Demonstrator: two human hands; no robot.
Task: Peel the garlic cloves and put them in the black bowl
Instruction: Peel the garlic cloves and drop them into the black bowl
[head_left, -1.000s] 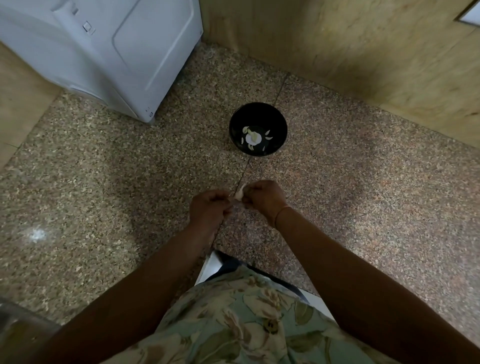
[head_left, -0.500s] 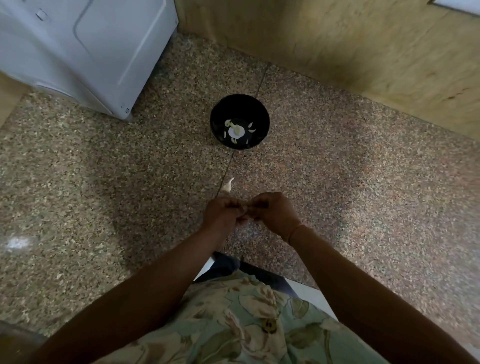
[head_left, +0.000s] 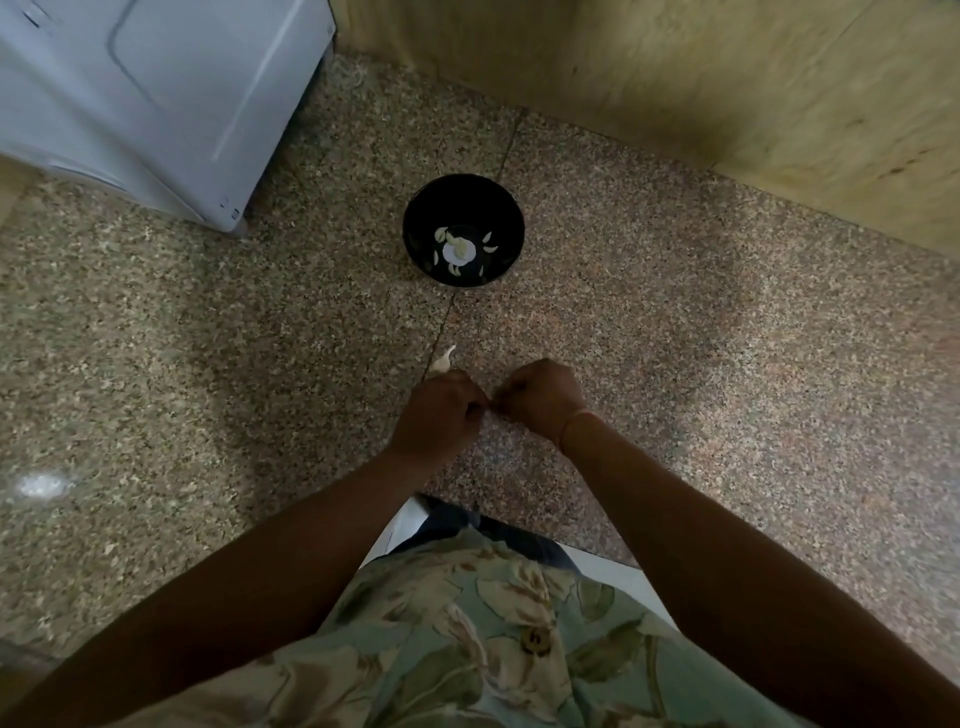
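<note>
Garlic clove (head_left: 487, 414) between both hands (head_left: 441, 410) (head_left: 540, 397)

You are looking at open speckled floor (head_left: 701, 338) stretching from your hands to the black bowl (head_left: 493, 208) — only a pale garlic piece (head_left: 442, 359) is lying in that lane, just ahead of your left hand (head_left: 441, 415). Your right hand (head_left: 540, 400), pinching a garlic bit (head_left: 487, 413) together with the left, is facing bare floor up to the bowl. A white appliance (head_left: 156, 104) is crowding the far left and a wooden wall (head_left: 675, 78) is closing off the space behind the bowl — both standing apart from it
</note>
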